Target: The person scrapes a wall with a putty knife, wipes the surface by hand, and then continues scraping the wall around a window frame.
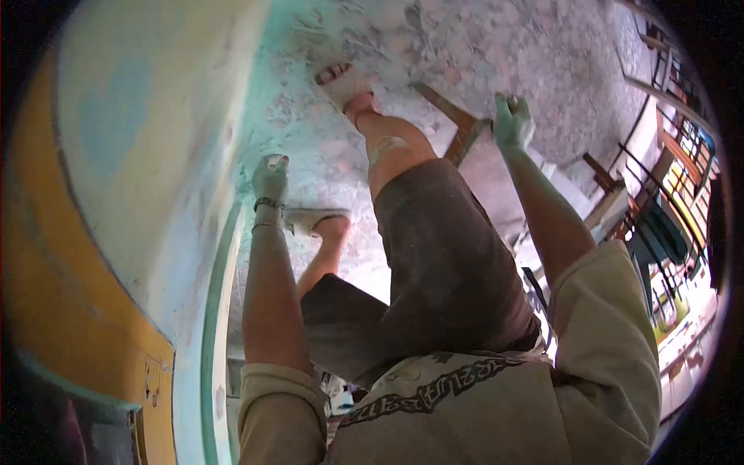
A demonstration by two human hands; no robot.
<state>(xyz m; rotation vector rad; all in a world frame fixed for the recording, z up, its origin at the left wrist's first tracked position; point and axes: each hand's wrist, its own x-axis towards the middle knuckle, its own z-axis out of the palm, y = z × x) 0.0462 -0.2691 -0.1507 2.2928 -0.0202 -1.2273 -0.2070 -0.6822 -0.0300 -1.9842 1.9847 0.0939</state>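
Observation:
My left hand, dusted white and with a dark bracelet at the wrist, hangs low beside the painted wall. Its fingers are curled in, and nothing shows sticking out of them. Farther right, my right hand is held out ahead in a loose fist, also whitened with dust. Just to its left is an angled brown wooden piece, whose near end comes close to the hand in this view. My sandalled feet are apart on the mottled stone floor, one leg well ahead of the other.
Along the left runs the wall, with an orange lower band and a pale green edge strip. Wooden furniture and a dark green object crowd the right side. Bright light enters there past dark bars.

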